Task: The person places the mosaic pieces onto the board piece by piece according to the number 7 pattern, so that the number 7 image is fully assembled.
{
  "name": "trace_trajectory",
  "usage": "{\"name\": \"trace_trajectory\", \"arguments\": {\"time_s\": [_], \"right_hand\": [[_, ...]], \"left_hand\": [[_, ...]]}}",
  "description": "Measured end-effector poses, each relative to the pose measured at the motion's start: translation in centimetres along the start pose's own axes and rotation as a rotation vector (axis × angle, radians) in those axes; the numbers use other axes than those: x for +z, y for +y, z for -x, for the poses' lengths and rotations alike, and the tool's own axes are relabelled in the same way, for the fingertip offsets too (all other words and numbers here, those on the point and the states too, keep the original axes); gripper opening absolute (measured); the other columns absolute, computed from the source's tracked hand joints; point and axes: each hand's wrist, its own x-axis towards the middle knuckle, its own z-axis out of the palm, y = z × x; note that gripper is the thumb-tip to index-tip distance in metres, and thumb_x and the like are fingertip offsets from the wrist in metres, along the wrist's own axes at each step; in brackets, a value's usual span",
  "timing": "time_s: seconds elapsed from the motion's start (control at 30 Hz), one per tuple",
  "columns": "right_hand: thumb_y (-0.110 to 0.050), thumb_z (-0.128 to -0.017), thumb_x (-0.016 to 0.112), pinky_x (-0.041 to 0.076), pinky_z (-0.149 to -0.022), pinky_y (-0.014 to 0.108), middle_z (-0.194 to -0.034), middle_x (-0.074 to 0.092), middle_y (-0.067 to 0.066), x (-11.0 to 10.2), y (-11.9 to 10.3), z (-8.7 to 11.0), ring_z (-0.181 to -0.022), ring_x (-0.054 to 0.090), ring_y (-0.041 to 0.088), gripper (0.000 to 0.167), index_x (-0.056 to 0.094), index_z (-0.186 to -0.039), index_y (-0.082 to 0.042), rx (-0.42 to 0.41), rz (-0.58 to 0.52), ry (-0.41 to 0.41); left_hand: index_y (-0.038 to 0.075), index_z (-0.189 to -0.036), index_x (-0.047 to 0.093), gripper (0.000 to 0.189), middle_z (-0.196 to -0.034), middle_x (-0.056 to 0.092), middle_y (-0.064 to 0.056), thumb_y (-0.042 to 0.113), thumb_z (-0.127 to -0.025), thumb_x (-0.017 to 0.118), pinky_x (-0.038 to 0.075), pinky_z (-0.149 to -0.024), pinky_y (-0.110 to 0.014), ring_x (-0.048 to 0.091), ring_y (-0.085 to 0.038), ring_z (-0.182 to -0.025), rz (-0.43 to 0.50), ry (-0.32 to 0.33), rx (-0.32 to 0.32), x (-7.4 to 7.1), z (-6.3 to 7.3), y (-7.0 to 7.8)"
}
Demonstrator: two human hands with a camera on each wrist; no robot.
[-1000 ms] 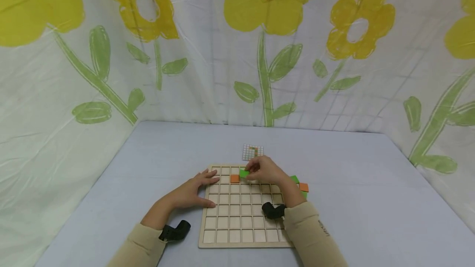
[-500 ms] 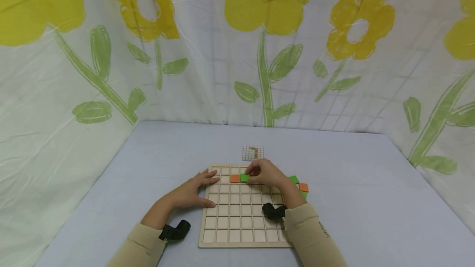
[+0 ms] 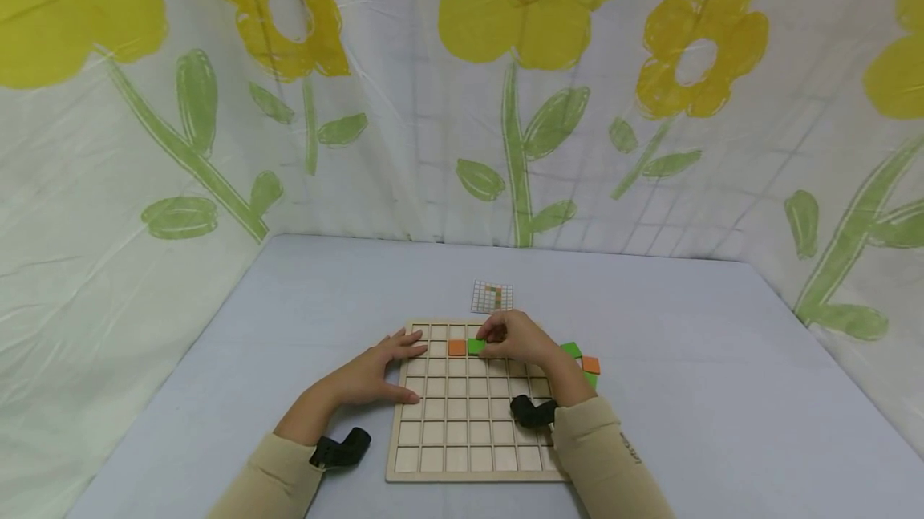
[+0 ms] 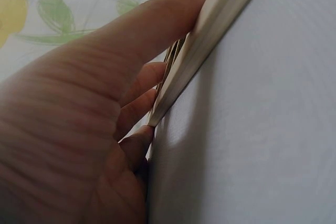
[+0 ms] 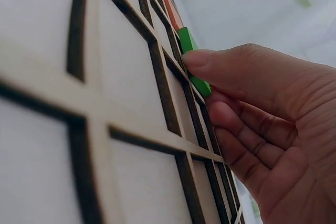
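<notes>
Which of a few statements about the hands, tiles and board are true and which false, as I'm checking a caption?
1. The right hand touches a green tile. True.
2. The left hand grips another tile. False: its fingers and thumb rest at the board's left edge, with no tile showing in them.
3. An orange tile sits beside that green tile on the gridded board. True.
4. At the board's right, only orange tiles show. False: loose green tiles show there too.
5. A printed card lies beyond the board's far edge. True.
</notes>
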Motion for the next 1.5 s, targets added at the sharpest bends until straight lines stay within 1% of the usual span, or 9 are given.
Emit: {"name": "trace_trajectory", "arguments": {"time_s": [0.2,0.63,0.73,0.87,0.97,1.03,1.23,1.37,1.5], "right_hand": [[-0.013,-0.078,0.075,0.051,-0.075,0.024,-0.096,0.065,0.008,-0.1,0.0,0.0,-0.084,0.060,0.014,0.021,0.068,-0.096,-0.004,0.003,0.002,0.003],[-0.012,-0.078,0.075,0.051,-0.075,0.024,-0.095,0.065,0.009,-0.1,0.0,0.2,-0.084,0.060,0.013,0.020,0.068,-0.095,-0.004,-0.004,-0.003,0.009],[-0.014,-0.078,0.075,0.051,-0.075,0.024,-0.095,0.064,0.007,-0.2,0.1,0.2,-0.084,0.059,0.012,0.020,0.068,-0.095,-0.005,0.010,0.009,0.009],[-0.015,-0.078,0.075,0.050,-0.075,0.024,-0.095,0.064,0.004,-0.3,0.1,0.3,-0.084,0.058,0.011,0.021,0.068,-0.096,-0.007,0.040,0.017,-0.006],[-0.016,-0.078,0.075,0.051,-0.075,0.024,-0.096,0.065,0.005,-0.5,-0.1,0.3,-0.085,0.059,0.012,0.024,0.068,-0.099,-0.006,0.038,0.016,-0.024],[-0.017,-0.079,0.075,0.052,-0.078,0.026,-0.101,0.065,0.007,-0.7,-0.4,0.4,-0.090,0.061,0.016,0.028,0.067,-0.103,-0.004,0.030,0.017,-0.038],[-0.018,-0.082,0.071,0.051,-0.087,0.034,-0.110,0.065,0.011,-2.1,-1.5,1.4,-0.103,0.061,0.026,0.034,0.065,-0.111,-0.001,0.004,0.077,-0.052],[-0.018,-0.083,0.070,0.050,-0.089,0.037,-0.111,0.065,0.012,-3.1,-1.6,2.4,-0.105,0.060,0.028,0.034,0.064,-0.112,-0.001,0.028,0.100,-0.048],[-0.017,-0.084,0.070,0.050,-0.090,0.038,-0.111,0.065,0.011,-3.7,-1.1,3.5,-0.106,0.060,0.028,0.032,0.064,-0.112,-0.003,0.058,0.095,-0.031]], "left_hand": [[0.015,-0.138,0.046,0.079,-0.155,0.025,-0.002,0.042,-0.071,0.078,0.012,-0.111,-0.063,0.006,-0.036,-0.145,-0.004,-0.001,0.000,0.0,-0.1,0.1],[0.014,-0.138,0.046,0.079,-0.154,0.026,-0.005,0.041,-0.071,0.078,0.012,-0.110,-0.064,0.007,-0.038,-0.144,-0.005,0.000,0.013,0.0,-0.2,0.2],[0.013,-0.138,0.046,0.079,-0.154,0.026,-0.006,0.041,-0.072,0.078,0.013,-0.110,-0.064,0.006,-0.039,-0.144,0.002,-0.007,0.019,0.0,-0.2,0.3],[0.012,-0.138,0.046,0.078,-0.154,0.025,-0.007,0.040,-0.072,0.078,0.012,-0.110,-0.065,0.005,-0.040,-0.143,0.015,-0.020,0.026,0.1,-0.3,0.5],[0.012,-0.138,0.046,0.078,-0.154,0.025,-0.007,0.039,-0.072,0.078,0.011,-0.110,-0.065,0.005,-0.040,-0.143,0.016,-0.019,0.019,0.1,-0.4,0.5],[0.012,-0.138,0.046,0.078,-0.154,0.025,-0.006,0.039,-0.072,0.078,0.011,-0.109,-0.065,0.005,-0.040,-0.143,0.015,-0.014,0.013,0.2,-0.4,0.5],[0.013,-0.138,0.047,0.079,-0.155,0.024,-0.005,0.039,-0.071,0.079,0.011,-0.110,-0.065,0.004,-0.040,-0.144,0.021,-0.013,0.006,0.2,-0.4,0.3],[0.013,-0.138,0.047,0.079,-0.155,0.024,-0.005,0.040,-0.071,0.078,0.011,-0.110,-0.064,0.005,-0.039,-0.144,0.012,-0.008,-0.003,0.2,-0.3,0.2],[0.013,-0.138,0.047,0.080,-0.155,0.025,-0.004,0.042,-0.070,0.079,0.012,-0.111,-0.063,0.005,-0.038,-0.144,0.004,-0.003,-0.013,0.0,-0.1,0.0]]}}
